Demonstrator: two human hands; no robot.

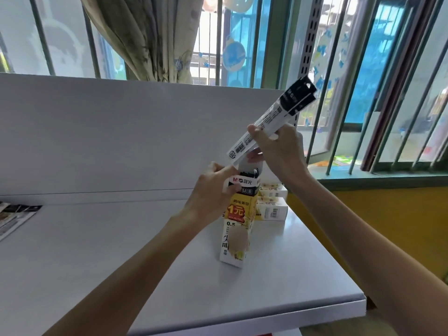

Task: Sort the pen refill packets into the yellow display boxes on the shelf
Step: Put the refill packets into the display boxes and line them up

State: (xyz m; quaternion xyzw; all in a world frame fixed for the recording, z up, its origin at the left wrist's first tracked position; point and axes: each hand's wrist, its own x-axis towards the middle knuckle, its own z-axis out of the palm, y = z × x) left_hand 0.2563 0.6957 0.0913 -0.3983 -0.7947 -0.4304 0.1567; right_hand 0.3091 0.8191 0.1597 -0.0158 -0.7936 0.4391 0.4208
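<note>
On the white shelf [97,251], my left hand [213,190] grips the top of an upright yellow box [238,229] printed "M&G", "1元" and "0.5". My right hand [281,151] is clamped on a tilted black-and-white refill packet [271,120], its lower end at the box mouth, not yet in. More boxes [272,204] lie stacked just right, so I judge much remains.
</note>
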